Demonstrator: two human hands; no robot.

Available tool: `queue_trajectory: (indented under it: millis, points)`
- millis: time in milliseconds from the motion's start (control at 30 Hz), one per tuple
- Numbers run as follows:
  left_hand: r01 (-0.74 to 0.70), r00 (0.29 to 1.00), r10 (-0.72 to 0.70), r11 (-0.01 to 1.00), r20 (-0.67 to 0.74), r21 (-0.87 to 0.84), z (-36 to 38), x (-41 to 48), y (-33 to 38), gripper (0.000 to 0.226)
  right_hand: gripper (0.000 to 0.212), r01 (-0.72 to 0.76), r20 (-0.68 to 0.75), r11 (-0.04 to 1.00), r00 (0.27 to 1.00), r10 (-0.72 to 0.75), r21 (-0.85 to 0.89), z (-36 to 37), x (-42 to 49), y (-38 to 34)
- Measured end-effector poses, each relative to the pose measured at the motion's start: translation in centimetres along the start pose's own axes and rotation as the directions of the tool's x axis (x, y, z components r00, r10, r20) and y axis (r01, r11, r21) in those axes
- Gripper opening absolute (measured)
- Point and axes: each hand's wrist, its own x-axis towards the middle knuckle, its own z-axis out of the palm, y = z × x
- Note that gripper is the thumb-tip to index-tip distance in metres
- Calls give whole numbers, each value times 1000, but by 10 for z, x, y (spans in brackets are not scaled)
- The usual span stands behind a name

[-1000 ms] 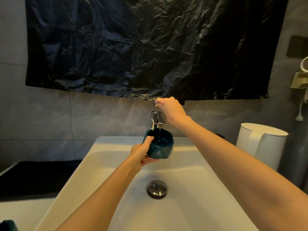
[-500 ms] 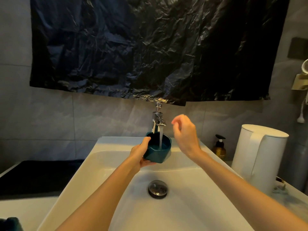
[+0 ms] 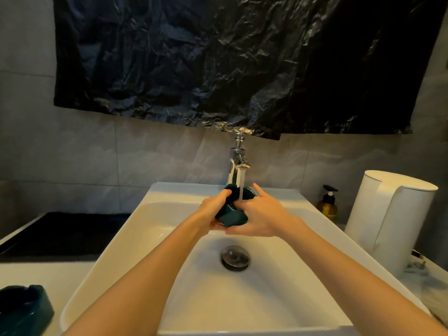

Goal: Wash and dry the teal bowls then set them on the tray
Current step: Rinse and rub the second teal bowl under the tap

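Note:
A small teal bowl point(image 3: 231, 213) is held over the white sink point(image 3: 169, 299) under the running tap point(image 3: 238, 163). Water streams into its open top. My left hand point(image 3: 213, 212) grips its left side, thumb over the rim. On the other side my right hand point(image 3: 260, 215) wraps the bowl's right wall and underside. A second teal bowl point(image 3: 23, 309) sits on the counter at the lower left, partly cut off by the frame edge.
A black mat point(image 3: 65, 235) lies on the counter left of the sink. On the right stand an amber pump bottle point(image 3: 327, 204) and a tall white kettle point(image 3: 390, 221). Black plastic sheeting point(image 3: 218, 61) hangs on the wall above the tap. The drain plug point(image 3: 235, 258) sits mid-basin.
My right hand left the tap handle, came down and closed on the bowl's right side. Water now runs into the bowl, which my left hand still holds.

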Motion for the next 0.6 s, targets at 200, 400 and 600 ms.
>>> queue_trajectory:
  millis: [200,400,600]
  points:
    - [19,1000,-20,998,18,55,-1,4,-4,33,34,5,-51,938,999,14,346,6,-3,-7]
    - [-8,1000,8,994,5,113,-4,5,-5,33,51,3,-134,999,991,4,52,15,-3,-8]
    - [-16,999,11,991,37,131,-6,3,-5,32,45,-18,-71,966,997,38,260,12,-5,-11]
